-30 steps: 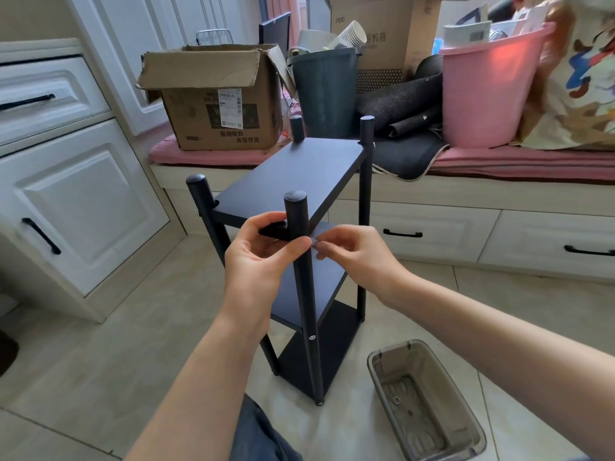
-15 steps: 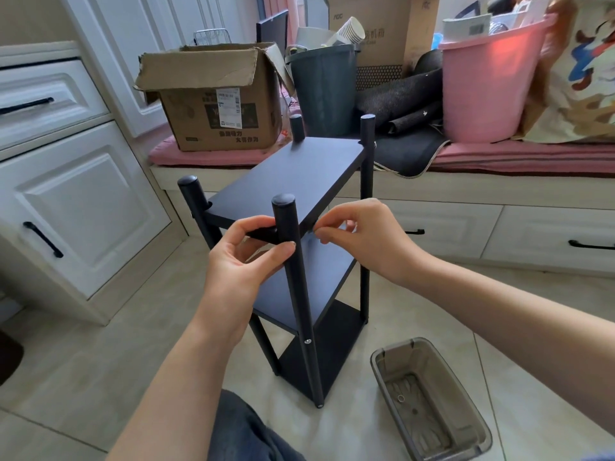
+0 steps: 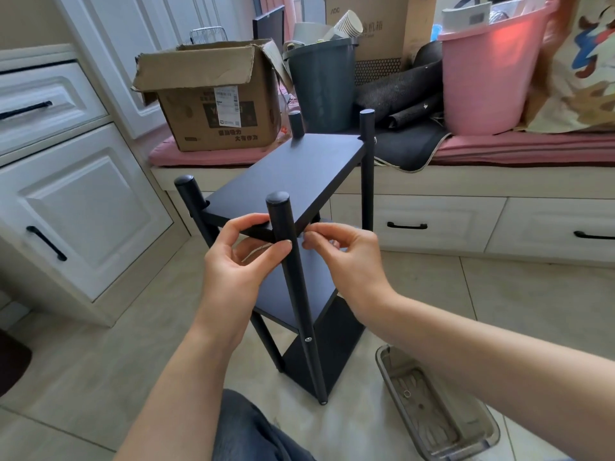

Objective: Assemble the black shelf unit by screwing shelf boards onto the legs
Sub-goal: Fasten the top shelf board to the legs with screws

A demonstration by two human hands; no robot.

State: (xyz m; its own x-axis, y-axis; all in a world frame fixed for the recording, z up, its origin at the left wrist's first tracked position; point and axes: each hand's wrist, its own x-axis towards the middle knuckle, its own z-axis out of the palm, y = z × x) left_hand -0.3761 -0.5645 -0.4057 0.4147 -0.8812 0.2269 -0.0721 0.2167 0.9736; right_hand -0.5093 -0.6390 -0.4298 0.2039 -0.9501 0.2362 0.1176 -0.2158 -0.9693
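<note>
Three boards sit on the legs; at the near leg (image 3: 289, 261), the left hand (image 3: 239, 264) grips the top board (image 3: 286, 181) while the right hand (image 3: 346, 261), at the leg's 3 o'clock, pinches something too small to identify, seemingly the last fixing.

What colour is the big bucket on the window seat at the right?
Pink. The bucket shows clearly in the head view, standing on the cushion beside the dark grey bin.

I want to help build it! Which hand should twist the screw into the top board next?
Probably the right hand: its fingertips pinch at the front leg beside the top board, maybe on a screw. The left hand grips board and leg, steadying them.
</note>
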